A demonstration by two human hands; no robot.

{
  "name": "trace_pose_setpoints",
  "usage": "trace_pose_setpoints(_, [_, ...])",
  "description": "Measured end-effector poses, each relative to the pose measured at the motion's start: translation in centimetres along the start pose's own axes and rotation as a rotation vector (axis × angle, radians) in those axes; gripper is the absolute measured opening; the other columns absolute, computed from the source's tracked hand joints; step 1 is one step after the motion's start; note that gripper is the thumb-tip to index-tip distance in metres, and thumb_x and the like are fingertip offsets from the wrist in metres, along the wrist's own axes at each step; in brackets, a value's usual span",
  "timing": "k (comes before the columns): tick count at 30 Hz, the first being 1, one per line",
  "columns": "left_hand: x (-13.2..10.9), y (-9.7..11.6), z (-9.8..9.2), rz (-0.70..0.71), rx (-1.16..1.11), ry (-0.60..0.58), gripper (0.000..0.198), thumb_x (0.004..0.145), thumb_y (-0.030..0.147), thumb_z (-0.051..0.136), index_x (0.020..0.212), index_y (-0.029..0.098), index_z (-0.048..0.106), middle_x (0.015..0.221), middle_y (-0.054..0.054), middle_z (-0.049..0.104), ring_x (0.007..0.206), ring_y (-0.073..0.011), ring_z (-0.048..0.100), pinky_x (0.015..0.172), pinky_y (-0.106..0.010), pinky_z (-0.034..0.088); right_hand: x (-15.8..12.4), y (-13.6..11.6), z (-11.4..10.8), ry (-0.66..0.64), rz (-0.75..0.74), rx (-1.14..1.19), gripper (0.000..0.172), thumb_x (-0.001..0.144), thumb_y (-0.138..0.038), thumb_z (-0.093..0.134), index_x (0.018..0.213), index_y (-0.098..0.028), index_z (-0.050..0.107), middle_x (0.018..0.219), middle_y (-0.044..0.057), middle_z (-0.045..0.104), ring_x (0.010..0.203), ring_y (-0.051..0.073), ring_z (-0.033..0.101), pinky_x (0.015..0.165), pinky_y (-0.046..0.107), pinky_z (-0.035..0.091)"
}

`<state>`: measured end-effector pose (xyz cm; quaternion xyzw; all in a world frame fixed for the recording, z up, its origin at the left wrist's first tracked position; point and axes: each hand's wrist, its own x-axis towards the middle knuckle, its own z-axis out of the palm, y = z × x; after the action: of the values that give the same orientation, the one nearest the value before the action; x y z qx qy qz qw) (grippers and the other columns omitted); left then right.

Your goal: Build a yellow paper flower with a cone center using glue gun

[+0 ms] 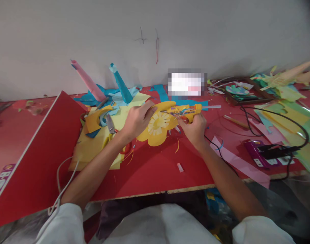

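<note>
My left hand (141,117) pinches the upper left edge of a yellow paper flower (157,138), whose middle has a ring of pale cut tabs. In my right hand (194,129) is a yellow hot glue gun (189,111), its nozzle pointing left over the flower's upper part. A clear glue stick (213,106) juts from the gun's back end. Fine glue strings or paper shreds cling around the gun. Beside my left forearm lie scissors (110,125) with red and yellow handles, on yellow paper sheets (91,149).
Pink (90,83) and blue (122,84) paper cones stand at the back left. A red partition (43,152) rises at left. At right are a purple extension box (263,156) with black cables, a pink paper strip (241,162) and a tray (240,98) of scraps.
</note>
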<state>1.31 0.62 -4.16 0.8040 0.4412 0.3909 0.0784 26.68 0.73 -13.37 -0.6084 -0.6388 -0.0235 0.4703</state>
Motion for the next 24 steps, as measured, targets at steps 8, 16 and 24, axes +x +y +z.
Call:
trace_pose_setpoints(8, [0.3, -0.3, -0.4, -0.048, -0.046, 0.023, 0.026, 0.101, 0.029, 0.054, 0.078, 0.022, 0.046, 0.06, 0.006, 0.038, 0.053, -0.0103, 0.03, 0.054, -0.027, 0.028, 0.5, 0.2, -0.1, 0.023, 0.169, 0.163, 0.039, 0.076, -0.054, 0.079, 0.077, -0.025, 0.053, 0.068, -0.001, 0.056, 0.065, 0.021, 0.056, 0.065, 0.038, 0.052])
trace_pose_setpoints(16, [0.6, -0.8, -0.5, -0.086, -0.11, 0.119, 0.035, 0.102, 0.031, 0.053, 0.073, 0.024, 0.034, 0.06, 0.006, 0.029, 0.053, -0.0104, 0.03, 0.052, -0.027, 0.03, 1.1, -0.4, 0.4, -0.127, 0.37, 0.609, 0.037, 0.072, -0.048, 0.079, 0.089, -0.022, 0.059, 0.075, 0.001, 0.064, 0.064, 0.019, 0.061, 0.057, 0.035, 0.056])
trace_pose_setpoints(24, [0.8, -1.0, -1.7, -0.079, -0.194, -0.075, 0.028, 0.097, 0.048, 0.066, 0.093, 0.022, 0.059, 0.067, 0.006, 0.041, 0.059, -0.0105, 0.035, 0.057, -0.027, 0.032, 1.1, -0.9, 0.0, -0.183, 0.347, 0.617, 0.03, 0.067, -0.041, 0.085, 0.075, -0.021, 0.064, 0.072, 0.003, 0.067, 0.063, 0.019, 0.062, 0.057, 0.034, 0.057])
